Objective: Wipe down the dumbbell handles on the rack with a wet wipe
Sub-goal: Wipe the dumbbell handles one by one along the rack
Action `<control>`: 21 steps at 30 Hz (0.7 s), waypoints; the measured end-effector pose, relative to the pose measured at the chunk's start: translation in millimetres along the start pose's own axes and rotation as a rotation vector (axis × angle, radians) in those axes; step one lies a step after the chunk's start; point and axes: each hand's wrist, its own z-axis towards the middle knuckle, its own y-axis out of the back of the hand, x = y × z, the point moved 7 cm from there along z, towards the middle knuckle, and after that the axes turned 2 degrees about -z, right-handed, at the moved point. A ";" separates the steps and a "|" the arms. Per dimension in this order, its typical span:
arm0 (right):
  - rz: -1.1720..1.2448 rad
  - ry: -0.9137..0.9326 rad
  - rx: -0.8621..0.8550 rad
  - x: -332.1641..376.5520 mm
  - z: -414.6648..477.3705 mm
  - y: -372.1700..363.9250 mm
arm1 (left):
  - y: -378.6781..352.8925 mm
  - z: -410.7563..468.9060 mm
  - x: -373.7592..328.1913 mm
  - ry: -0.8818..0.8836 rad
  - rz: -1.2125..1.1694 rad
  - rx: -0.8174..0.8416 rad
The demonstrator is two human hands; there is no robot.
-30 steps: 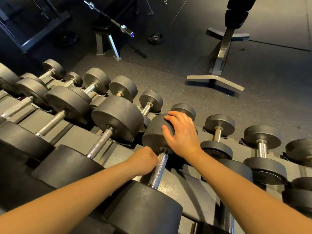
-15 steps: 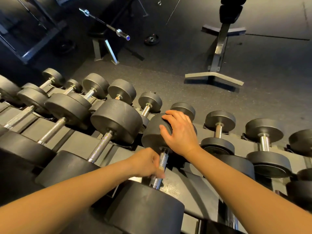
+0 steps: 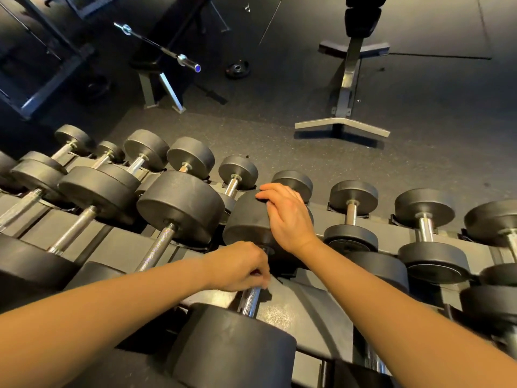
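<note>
Dumbbell sits mid-rack, long axis running from the rack's near edge to its far edge, pointing away from the person. Left hand is clenched around the knurled handle, just under the far head; wipe not clearly visible. Right hand rests on that head, fingers relaxed. Dark speckled rubber floor beyond, with a barbell, weight plate and bench stand.

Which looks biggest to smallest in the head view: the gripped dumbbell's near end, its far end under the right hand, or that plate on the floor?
1. Near end: largest, but closest to the camera.
2. Far end under the right hand: smaller-looking; possibly equal really.
3. Floor plate: smallest, yet farthest away.
</note>
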 end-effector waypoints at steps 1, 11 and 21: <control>0.006 -0.004 0.006 0.2 0.6 -0.6 | -2.9 -3.2 -0.1 0.027 -0.087 0.081; 0.027 -0.025 0.031 -1.6 1.4 -0.9 | 5.6 0.1 -2.9 -0.046 0.100 -0.134; 0.067 -0.084 0.010 29.9 -16.9 18.2 | 12.2 -29.7 2.6 0.283 -0.579 0.224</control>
